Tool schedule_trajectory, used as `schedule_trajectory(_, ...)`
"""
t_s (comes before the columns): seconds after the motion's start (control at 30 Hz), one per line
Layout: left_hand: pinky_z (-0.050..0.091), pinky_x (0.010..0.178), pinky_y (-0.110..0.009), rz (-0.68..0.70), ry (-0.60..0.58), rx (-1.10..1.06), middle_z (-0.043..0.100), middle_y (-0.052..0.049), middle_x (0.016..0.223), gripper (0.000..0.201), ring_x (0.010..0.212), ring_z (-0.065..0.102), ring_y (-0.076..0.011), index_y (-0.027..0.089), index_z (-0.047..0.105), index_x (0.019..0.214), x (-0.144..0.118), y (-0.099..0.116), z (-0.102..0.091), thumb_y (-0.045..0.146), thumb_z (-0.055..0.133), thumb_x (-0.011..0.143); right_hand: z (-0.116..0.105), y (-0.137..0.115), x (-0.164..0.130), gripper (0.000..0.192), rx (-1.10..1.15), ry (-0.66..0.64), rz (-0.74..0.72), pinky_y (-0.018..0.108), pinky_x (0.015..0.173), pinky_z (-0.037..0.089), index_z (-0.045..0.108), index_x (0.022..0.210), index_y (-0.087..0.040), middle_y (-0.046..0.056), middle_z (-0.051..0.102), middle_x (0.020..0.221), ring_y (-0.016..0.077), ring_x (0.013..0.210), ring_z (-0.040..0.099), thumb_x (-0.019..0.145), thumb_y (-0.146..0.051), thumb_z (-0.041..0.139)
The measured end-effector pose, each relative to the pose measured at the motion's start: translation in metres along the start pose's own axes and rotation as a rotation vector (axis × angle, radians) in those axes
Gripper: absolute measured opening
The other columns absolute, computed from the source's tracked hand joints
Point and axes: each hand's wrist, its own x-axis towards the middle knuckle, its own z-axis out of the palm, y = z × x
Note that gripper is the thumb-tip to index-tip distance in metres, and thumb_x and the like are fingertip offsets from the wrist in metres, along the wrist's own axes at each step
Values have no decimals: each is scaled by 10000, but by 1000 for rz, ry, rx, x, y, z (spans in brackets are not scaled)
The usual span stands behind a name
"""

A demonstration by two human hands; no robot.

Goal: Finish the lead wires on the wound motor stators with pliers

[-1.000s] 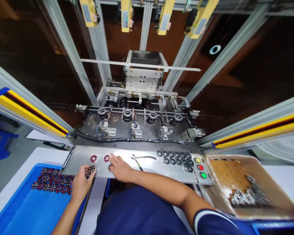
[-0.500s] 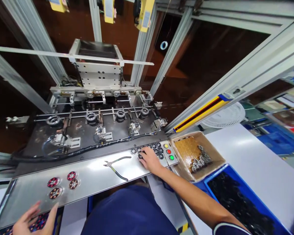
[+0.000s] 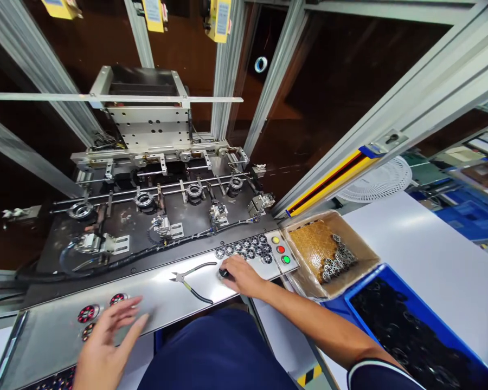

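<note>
Right hand: the right hand (image 3: 241,276) rests on the steel shelf (image 3: 162,295) at the near edge of a cluster of dark ring parts (image 3: 248,248), its fingers curled down over one dark part (image 3: 223,273); whether that part is truly gripped cannot be told.
Left hand: the left hand (image 3: 103,346) hovers over the shelf's left end, fingers spread and blurred, holding nothing.
Wound parts: three red and copper wound parts (image 3: 88,313) lie on the shelf just beyond the left fingertips, close to one another.
Cutters: a pair of side cutters (image 3: 193,281) lies flat between the two hands, just left of the right hand, handles trailing toward the shelf's front edge.
Buttons: yellow, red and green buttons (image 3: 280,249) sit in a line at the shelf's right end, just beside the ring parts.
Open room: bare steel runs between the wound parts and the cutters.
Right edge: a cardboard box (image 3: 309,271) of metal rings abuts the shelf's right end, with a blue bin (image 3: 394,319) of dark parts just beside it.
Behind: the machine deck (image 3: 117,216) with four round nests stands beyond the shelf's far edge.
</note>
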Motion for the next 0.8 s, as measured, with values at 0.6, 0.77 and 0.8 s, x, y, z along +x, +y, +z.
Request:
schedule_trajectory(0.6, 549, 894, -267, 41, -12, -710, 755, -70, 1034, 354, 998, 696, -216, 241, 753, 1034, -29, 71, 9, 320, 837, 699, -38, -158, 86, 641, 495, 239, -482, 485, 878, 532, 472, 1399, -353, 102, 698, 1128, 264, 1013, 645, 826, -132, 652)
schedule_trajectory(0.77, 537, 925, -259, 94, -24, -534, 769, -53, 1071, 322, 1024, 705, -223, 298, 773, 1043, -32, 64, -10, 314, 813, 724, -57, -163, 117, 276, 766, -174, -380, 428, 976, 517, 717, 1159, -283, 102, 619, 1337, 233, 1184, 600, 888, -261, 671)
schedule_trajectory(0.8, 534, 930, -254, 105, -24, -497, 770, -47, 1078, 322, 1029, 706, -223, 314, 779, 1037, -33, 63, -14, 308, 818, 717, -60, -163, 126, 210, 836, -293, -339, 399, 974, 520, 753, 1088, -262, 95, 603, 1370, 223, 1187, 608, 897, -274, 667)
